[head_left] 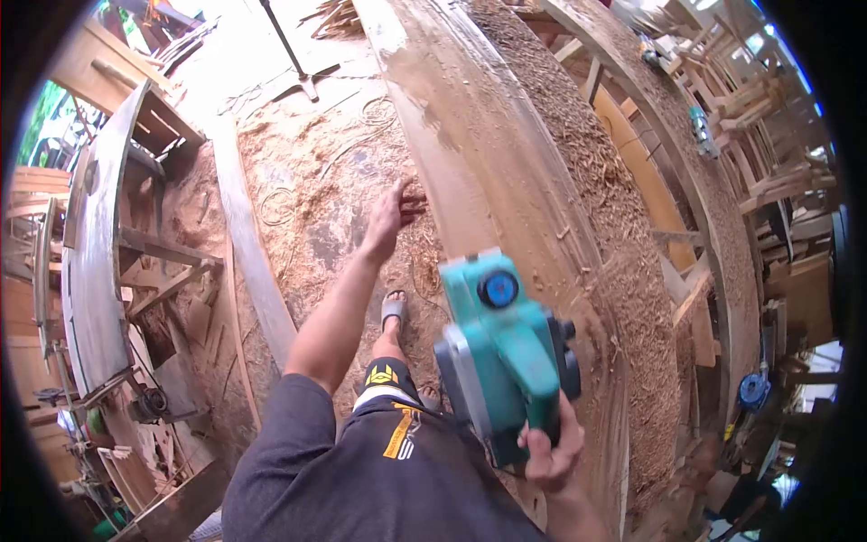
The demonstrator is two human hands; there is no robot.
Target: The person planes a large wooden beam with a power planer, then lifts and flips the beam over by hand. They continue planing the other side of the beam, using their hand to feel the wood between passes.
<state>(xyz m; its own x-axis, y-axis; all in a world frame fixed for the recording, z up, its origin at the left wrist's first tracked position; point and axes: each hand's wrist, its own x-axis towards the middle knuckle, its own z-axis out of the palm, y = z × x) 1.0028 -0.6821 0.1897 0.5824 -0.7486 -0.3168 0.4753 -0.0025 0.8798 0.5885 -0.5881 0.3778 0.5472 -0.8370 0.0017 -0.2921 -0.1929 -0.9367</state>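
- Sawdust and curled shavings are covering the workshop floor, and long curved timbers are running away from the camera through stacks of lumber and frames.
- A broad curved plank is lying on edge along the middle of the view, its top heaped with shavings.
- The person's right hand is gripping the rear handle of a teal electric planer, fingers wrapped fully round it; the tool is sitting against the near end of the plank, its round front knob facing up.
- The left hand is reaching forward with fingers spread flat, pressing on the plank's side face well ahead of the planer and holding nothing.
- The planer looks like a dense, rigid machine with a hard plastic shell, probably heavy enough to want a firm grip; the rear handle is the natural hold, and the front knob offers a second one.
- The plank looks stiff and heavy, unlikely to shift under a palm, though loose dust may be making its face slippery.
- A sandalled foot is standing on the floor beside the plank.
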